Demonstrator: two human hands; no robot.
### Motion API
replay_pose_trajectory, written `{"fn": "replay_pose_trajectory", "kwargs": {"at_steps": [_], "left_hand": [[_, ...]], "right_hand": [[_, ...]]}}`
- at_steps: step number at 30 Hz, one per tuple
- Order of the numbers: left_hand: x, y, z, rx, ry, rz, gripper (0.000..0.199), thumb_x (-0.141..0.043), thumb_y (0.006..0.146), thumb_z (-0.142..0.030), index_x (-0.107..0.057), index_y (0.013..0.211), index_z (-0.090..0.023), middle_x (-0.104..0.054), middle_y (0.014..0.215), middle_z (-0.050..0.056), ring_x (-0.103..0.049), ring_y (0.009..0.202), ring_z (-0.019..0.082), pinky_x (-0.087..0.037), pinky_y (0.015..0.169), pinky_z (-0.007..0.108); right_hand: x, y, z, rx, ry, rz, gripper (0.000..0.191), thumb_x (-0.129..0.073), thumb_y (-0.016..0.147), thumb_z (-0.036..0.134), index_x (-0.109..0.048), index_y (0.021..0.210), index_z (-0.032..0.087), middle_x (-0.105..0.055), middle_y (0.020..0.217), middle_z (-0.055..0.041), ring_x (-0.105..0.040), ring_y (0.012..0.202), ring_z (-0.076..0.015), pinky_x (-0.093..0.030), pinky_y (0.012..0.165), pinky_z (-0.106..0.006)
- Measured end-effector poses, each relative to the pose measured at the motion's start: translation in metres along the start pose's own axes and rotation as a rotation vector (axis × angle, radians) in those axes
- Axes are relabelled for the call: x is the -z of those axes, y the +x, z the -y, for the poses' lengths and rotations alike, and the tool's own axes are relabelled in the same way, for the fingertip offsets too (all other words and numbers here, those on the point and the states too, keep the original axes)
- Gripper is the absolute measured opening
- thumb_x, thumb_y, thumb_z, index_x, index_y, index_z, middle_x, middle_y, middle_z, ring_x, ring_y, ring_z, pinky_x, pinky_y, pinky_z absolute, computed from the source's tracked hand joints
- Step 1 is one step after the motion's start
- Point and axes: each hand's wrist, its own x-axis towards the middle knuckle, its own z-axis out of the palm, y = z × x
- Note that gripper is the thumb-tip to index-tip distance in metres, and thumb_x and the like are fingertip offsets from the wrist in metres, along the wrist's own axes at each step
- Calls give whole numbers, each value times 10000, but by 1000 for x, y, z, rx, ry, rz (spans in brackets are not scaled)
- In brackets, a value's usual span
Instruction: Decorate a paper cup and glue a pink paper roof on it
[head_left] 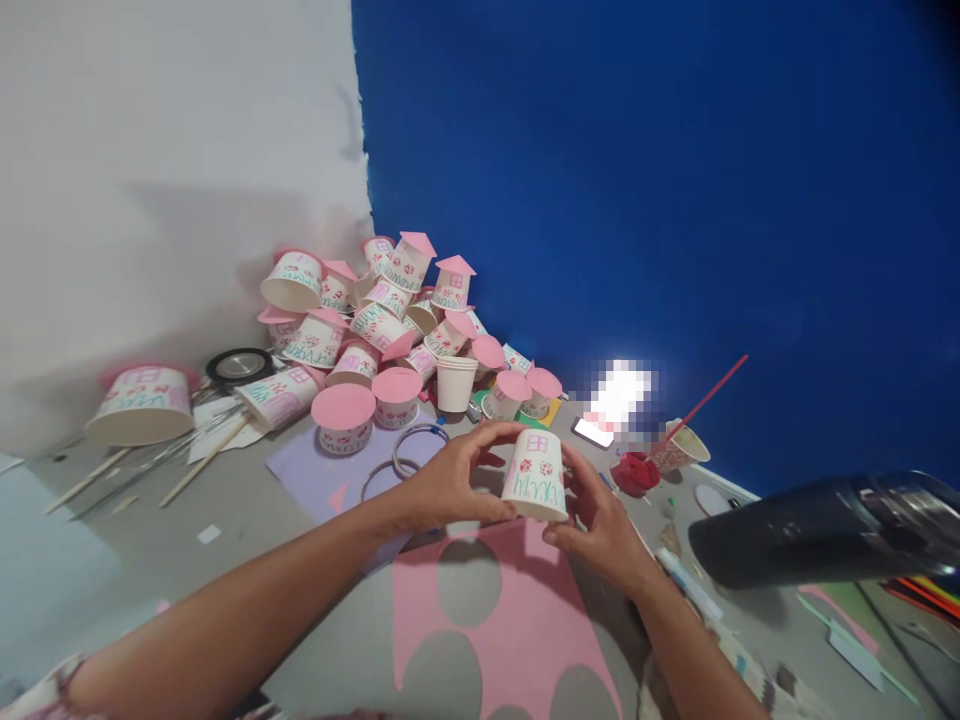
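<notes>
A white paper cup [535, 478] is upside down between my two hands, above the pink sheet. It bears a drawn purple window, red flowers and green grass strokes. My left hand [457, 482] has its fingers and thumb around the cup's left side. On the right side, the fingers and thumb of my right hand [604, 525] touch the cup near its rim. Below lies a pink sheet [517, 625] with large round holes cut out of it.
Many decorated cups with pink paper tops [343, 412] are piled at the back left. Scissors [409, 450] lie on a purple sheet [300, 465]. A stack of plain cups [455, 385] stands behind. A phone [594, 432], red item [637, 472] and dark bottle [802, 530] are to the right.
</notes>
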Motion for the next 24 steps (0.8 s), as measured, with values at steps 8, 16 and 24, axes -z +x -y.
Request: {"fn": "replay_pose_trajectory", "kwargs": {"at_steps": [8,16,24], "left_hand": [[-4,-3,2,-216,557,-58,777,-747,732,-124,-486,1457,-227,-501,1402,154,-541,1357,341,-462,1162,545],[-7,-8,5,-213,546,90,1032,-840,742,-218,-307,1623,-294,-445,1584,175,-398,1506,414,-353,1238,622],[-5,-6,-1,-60,360,79,984,-820,759,-210,-342,1611,-334,-403,1632,123,-366,1555,367,-414,1228,588]], "right_hand": [[-3,-2,4,168,-430,-101,974,-821,819,329,-298,1639,382,-469,1442,-125,-594,975,-250,-593,831,-478],[-4,-4,8,183,-364,-77,725,-772,820,252,-507,1488,353,-483,1438,-107,-583,1006,-248,-588,763,-400],[4,-2,2,44,-80,-74,792,-836,749,290,-513,1471,340,-530,1392,-77,-566,942,-196,-529,668,-302]]}}
